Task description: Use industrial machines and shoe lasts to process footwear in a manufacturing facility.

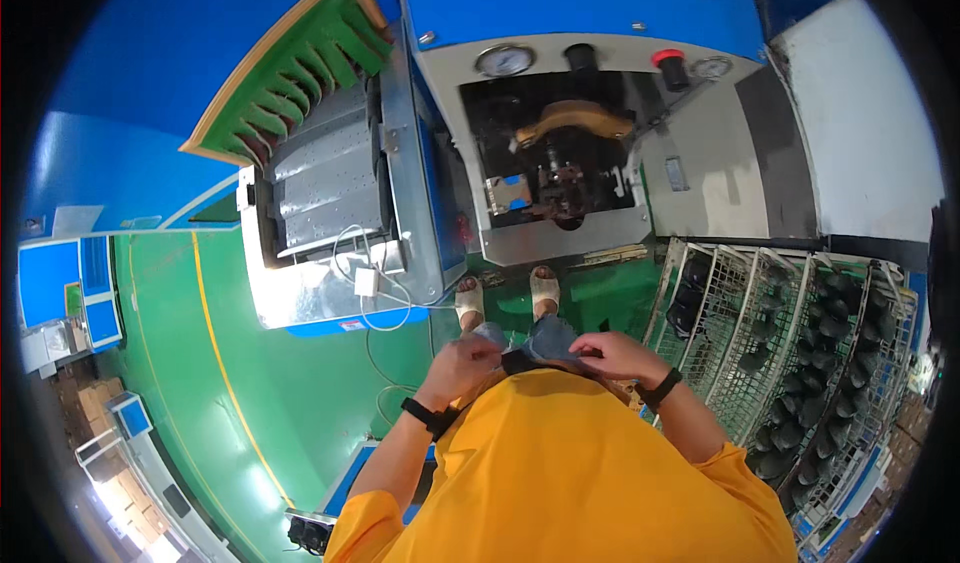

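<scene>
Both hands are in front of my waist, over the hem of my yellow shirt (560, 433). My left hand (468, 365) is closed, its fingers curled toward the middle; what they hold, if anything, is hidden. A small dark piece (517, 361), whose kind I cannot make out, shows between the hands, near the left fingertips. On the other side my right hand (615, 354) is bent into a pinch close to the shirt's edge, and I cannot see what is in it. Each wrist wears a black band. Beyond the hands are my jeans (550, 339) and sandals (545, 293).
A blue and grey machine (560, 246) with gauges and a red knob stands ahead. Left of it, a conveyor (325, 188) of dark slats runs under a green strip curtain (300, 73). Wire racks (735, 333) with black shoe-like pieces stand at right. A cable (400, 313) trails down to the floor.
</scene>
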A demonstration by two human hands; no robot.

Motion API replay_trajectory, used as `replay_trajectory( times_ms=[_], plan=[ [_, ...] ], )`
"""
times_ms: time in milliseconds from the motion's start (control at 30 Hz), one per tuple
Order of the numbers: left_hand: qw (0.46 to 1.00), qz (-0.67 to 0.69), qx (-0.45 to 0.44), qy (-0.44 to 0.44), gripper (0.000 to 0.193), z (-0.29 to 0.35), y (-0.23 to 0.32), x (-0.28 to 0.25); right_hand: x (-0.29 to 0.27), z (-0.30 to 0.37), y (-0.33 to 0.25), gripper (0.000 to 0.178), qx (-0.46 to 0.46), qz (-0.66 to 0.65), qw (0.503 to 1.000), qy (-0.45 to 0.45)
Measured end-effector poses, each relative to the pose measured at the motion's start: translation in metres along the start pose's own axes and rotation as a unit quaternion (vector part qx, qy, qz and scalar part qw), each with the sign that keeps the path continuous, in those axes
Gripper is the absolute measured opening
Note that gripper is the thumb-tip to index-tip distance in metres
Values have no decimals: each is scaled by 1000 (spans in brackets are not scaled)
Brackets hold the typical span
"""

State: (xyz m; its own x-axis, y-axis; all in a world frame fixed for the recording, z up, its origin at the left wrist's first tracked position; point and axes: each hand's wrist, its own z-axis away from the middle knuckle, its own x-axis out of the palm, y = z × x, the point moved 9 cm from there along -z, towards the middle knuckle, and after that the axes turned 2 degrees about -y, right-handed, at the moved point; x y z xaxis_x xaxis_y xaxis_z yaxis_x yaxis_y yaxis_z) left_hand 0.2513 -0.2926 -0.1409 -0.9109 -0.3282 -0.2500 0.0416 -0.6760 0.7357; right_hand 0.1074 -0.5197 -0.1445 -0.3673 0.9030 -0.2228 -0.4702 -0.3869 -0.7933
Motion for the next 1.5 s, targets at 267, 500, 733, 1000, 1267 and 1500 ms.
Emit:
replay_trajectory(
  times_ms=[267,500,733,1000,1267,1500],
  plan=[
    [990,26,25,-136,58,-7,-1,4,45,-36,-51,36,14,3,995,-95],
    [908,388,24,-154,54,-14,-10,-24,53,-76,-80,26,86,-143,985,35],
    [876,424,-15,-228,51,5,-33,-36,58,-93,-107,24,82,-26,980,179],
    [913,341,-9,-223,55,5,-59,-32,61,-103,-110,22,60,-136,973,178],
    [981,118,71,-133,47,2,-50,-36,39,-93,-153,20,-96,155,947,266],
    [917,399,14,-21,20,20,-30,-53,-8,-54,-158,32,-68,192,879,432]
  ],
)
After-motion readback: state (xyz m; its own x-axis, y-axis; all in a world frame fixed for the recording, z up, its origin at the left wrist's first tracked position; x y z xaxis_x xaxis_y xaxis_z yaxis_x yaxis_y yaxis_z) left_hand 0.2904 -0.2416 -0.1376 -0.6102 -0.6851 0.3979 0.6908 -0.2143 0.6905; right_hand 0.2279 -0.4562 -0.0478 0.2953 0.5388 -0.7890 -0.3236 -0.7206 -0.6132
